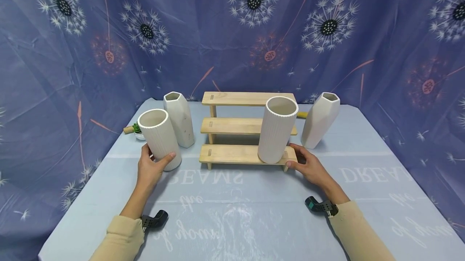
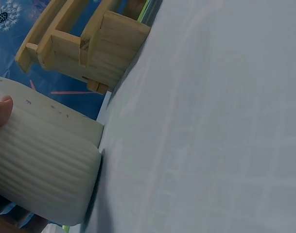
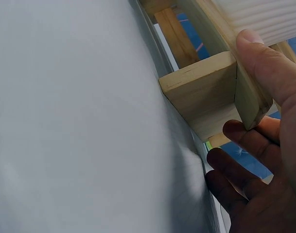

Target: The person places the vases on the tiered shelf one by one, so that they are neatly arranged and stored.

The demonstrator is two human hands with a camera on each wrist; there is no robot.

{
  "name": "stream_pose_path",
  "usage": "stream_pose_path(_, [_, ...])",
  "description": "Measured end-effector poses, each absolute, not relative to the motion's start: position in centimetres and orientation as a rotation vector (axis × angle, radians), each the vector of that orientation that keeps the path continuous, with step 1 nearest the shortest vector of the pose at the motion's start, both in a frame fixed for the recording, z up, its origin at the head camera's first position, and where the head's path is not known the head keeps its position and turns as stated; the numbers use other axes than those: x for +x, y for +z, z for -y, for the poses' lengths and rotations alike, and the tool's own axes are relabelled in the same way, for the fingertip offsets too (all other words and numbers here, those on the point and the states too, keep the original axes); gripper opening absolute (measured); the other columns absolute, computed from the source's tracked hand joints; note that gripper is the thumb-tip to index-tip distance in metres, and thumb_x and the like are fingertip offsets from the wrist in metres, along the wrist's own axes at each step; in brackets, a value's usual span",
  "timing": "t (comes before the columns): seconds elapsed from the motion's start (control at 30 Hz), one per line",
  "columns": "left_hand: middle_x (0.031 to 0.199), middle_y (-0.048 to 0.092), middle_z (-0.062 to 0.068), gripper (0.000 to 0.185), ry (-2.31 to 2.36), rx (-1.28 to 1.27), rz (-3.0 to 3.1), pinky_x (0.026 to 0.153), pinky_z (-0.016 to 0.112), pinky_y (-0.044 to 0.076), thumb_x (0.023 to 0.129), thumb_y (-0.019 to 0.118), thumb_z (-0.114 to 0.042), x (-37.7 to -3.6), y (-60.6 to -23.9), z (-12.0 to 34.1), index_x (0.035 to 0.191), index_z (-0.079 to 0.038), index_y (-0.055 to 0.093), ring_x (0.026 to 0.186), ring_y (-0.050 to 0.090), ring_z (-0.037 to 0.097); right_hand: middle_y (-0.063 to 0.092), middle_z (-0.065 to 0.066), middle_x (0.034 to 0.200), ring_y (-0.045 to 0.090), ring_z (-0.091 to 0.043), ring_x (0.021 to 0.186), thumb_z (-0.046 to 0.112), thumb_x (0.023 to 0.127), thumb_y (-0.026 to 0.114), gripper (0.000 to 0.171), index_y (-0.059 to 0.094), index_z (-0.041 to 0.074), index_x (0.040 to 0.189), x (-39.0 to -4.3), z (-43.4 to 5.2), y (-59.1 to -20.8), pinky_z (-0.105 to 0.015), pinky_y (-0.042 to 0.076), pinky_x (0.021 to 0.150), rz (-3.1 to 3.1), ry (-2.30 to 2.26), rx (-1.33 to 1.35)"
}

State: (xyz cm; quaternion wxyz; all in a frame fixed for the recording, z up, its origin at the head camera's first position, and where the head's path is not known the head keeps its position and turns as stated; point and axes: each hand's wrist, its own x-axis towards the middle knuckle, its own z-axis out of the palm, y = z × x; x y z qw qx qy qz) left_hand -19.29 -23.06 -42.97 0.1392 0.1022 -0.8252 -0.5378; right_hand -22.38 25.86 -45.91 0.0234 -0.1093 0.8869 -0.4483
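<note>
Head view: the left hand (image 1: 154,169) grips a white ribbed cylindrical vase (image 1: 158,138), left of a white faceted vase (image 1: 181,122) and a pale three-tier wooden stand (image 1: 232,125) on the light-blue worktop (image 1: 269,220). Right hand (image 1: 310,167) — thumb and fingers pinching the stand's lower right end, near a second white ribbed vase (image 1: 277,132).

Behind the table (image 1: 367,144), and along its left and right sides, a blue-violet curtain (image 1: 203,39) is hung in shallow folds, patterned with white dandelion heads (image 1: 254,1) and reddish stems (image 1: 301,3). Across the table's pale blue top, white lettering (image 1: 206,177) is printed; soft shadows are cast there.
</note>
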Motion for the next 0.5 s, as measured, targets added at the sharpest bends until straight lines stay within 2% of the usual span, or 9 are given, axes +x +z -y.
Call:
stream_pose_path(0.27, [0.145,0.038,0.019,0.09,-1.575,0.295,2.385,0.11,0.051,0.032,0.077,0.078,-0.032,-18.1,-42.3,22.7,0.145,-0.007,0.025,0.132,0.039,0.034,0.048,-0.018,0.137,0.051,-0.033,0.12,0.043,0.084,0.068,0.077,0.034,0.011,0.145,-22.3,-25.7,-45.8,-0.05,0.042,0.099,-2.749,-1.376,-0.328])
stream_pose_path(0.5, [0.142,0.042,0.017,0.087,-1.603,0.275,2.365,0.105,0.048,0.036,0.076,0.079,-0.03,-17.0,-41.2,21.9,0.144,-0.007,0.029,0.128,0.043,0.032,0.046,-0.021,0.138,0.05,-0.036,0.122,0.034,0.086,0.067,0.075,0.031,0.008,0.146,-22.3,-25.7,-45.8,-0.052,0.042,0.1,-2.725,-1.393,-0.334])
